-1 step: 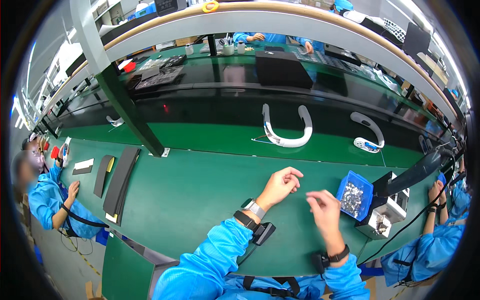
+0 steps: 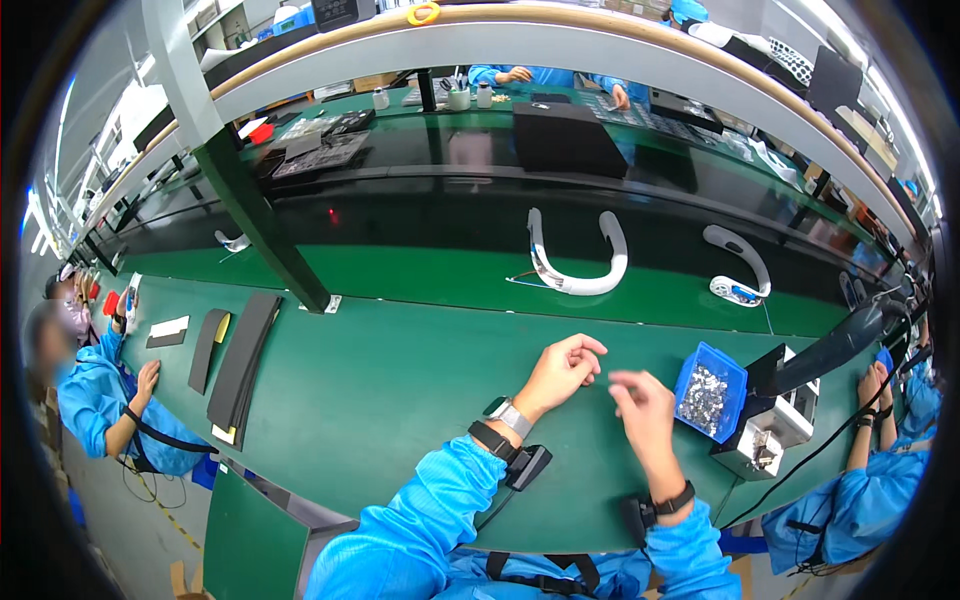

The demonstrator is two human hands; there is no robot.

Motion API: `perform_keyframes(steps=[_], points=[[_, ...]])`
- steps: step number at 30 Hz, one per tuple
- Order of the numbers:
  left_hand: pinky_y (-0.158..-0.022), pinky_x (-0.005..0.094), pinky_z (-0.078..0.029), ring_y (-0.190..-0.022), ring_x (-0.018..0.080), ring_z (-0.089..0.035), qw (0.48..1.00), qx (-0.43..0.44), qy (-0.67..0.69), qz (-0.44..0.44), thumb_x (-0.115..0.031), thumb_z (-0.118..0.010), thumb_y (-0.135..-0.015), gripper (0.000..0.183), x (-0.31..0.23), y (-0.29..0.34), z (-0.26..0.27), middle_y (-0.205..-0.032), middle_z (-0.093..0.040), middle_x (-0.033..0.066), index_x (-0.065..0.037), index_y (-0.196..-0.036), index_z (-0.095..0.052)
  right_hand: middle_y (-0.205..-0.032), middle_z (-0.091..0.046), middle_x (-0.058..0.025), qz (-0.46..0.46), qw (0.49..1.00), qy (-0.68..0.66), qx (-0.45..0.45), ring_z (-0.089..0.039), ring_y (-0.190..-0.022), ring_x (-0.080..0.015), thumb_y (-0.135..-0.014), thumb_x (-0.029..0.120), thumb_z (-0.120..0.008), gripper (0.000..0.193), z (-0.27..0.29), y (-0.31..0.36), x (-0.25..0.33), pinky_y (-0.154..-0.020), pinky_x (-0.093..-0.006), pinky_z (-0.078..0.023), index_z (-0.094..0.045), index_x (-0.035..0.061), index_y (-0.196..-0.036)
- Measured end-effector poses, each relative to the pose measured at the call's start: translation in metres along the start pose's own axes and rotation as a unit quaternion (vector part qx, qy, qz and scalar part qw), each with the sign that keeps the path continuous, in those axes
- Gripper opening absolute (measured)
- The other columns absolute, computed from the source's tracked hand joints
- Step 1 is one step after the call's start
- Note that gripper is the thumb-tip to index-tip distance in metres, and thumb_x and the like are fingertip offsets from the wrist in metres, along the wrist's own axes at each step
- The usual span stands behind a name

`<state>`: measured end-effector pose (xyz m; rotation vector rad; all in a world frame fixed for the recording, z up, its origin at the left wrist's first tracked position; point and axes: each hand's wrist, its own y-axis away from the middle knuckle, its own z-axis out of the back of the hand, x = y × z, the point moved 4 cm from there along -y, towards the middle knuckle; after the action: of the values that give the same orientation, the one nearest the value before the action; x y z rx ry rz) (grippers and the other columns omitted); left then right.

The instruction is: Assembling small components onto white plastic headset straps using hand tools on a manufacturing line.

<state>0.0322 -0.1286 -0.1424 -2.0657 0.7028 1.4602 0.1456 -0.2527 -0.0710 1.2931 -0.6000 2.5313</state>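
Observation:
My left hand (image 2: 562,374) is over the green bench in front of me, its fingers curled in. Whatever they may hold is hidden. Just to its right is my right hand (image 2: 645,408), fingers bent toward the left one and somewhat smeared. A small gap separates the two hands. Close to my right hand stands a blue bin (image 2: 736,372) with many small metal parts (image 2: 703,400) in it. Farther off, a white U-shaped device (image 2: 583,284) with exposed wires lies on the green strip. A second white curved device (image 2: 757,262) with a blue part is to its right.
Right of the bin are a metal fixture (image 2: 795,420) and a thick black arm (image 2: 832,357). Black strips (image 2: 240,370) lie at left. A dark green post (image 2: 262,230) rises from the bench's far edge. Co-workers sit at both sides (image 2: 95,385) and across.
My right hand has shifted slightly up and to the left, closer to my left hand. The left hand keeps its place and its curled shape.

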Motion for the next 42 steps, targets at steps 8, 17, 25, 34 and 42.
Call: perform_keyframes(steps=[8,17,25,34,42], points=[[-0.064,0.0215,-0.052,-0.071,0.0058,-0.060,0.997,-0.070,0.018,-0.011,-0.006,-0.060,-0.094,0.020,0.000,0.004,0.002,-0.095,-0.060,0.0018,-0.002,-0.113,-0.062,-0.080,-0.067,-0.0055,-0.089,0.973,-0.210,0.042,-0.061,-0.061,-0.0075,-0.092,0.003,-0.065,0.009,-0.051,-0.032,-0.048,-0.053,-0.0211,-0.050,-0.063,-0.0014,-0.100],[-0.062,0.0202,-0.050,-0.069,0.0040,-0.058,0.994,-0.047,-0.094,-0.015,-0.004,-0.062,-0.092,0.024,0.004,0.005,-0.001,-0.091,-0.059,0.0000,-0.001,-0.115,-0.061,-0.085,-0.067,-0.0059,-0.097,0.962,-0.251,0.053,-0.061,-0.063,-0.0068,-0.093,0.000,-0.061,0.013,-0.048,-0.029,-0.054,-0.055,-0.0209,-0.051,-0.063,-0.0016,-0.106],[-0.058,0.0217,-0.050,-0.067,0.0061,-0.060,0.996,-0.085,-0.026,-0.029,-0.002,-0.061,-0.093,0.028,0.002,0.005,-0.003,-0.087,-0.061,0.0030,-0.002,-0.119,-0.052,-0.096,-0.064,-0.0074,-0.089,0.959,-0.268,0.037,-0.062,-0.066,-0.0075,-0.092,-0.002,-0.060,0.019,-0.047,-0.029,-0.049,-0.057,-0.0210,-0.052,-0.061,-0.0024,-0.111],[-0.062,0.0207,-0.051,-0.070,0.0054,-0.059,0.999,-0.050,-0.020,-0.005,-0.002,-0.061,-0.094,0.026,0.004,0.005,-0.003,-0.090,-0.058,0.0018,-0.002,-0.118,-0.052,-0.097,-0.059,-0.0047,-0.082,0.960,-0.266,0.027,-0.061,-0.068,-0.0066,-0.091,-0.003,-0.060,0.022,-0.046,-0.025,-0.055,-0.058,-0.0212,-0.053,-0.060,-0.0014,-0.113],[-0.062,0.0210,-0.052,-0.067,0.0052,-0.060,0.998,-0.061,0.011,-0.016,0.004,-0.060,-0.090,0.021,0.004,0.006,-0.004,-0.085,-0.061,0.0023,0.000,-0.111,-0.058,-0.097,-0.061,-0.0058,-0.081,0.957,-0.277,0.025,-0.061,-0.065,-0.0064,-0.089,-0.005,-0.060,0.022,-0.048,-0.026,-0.052,-0.057,-0.0210,-0.052,-0.061,-0.0024,-0.112]])
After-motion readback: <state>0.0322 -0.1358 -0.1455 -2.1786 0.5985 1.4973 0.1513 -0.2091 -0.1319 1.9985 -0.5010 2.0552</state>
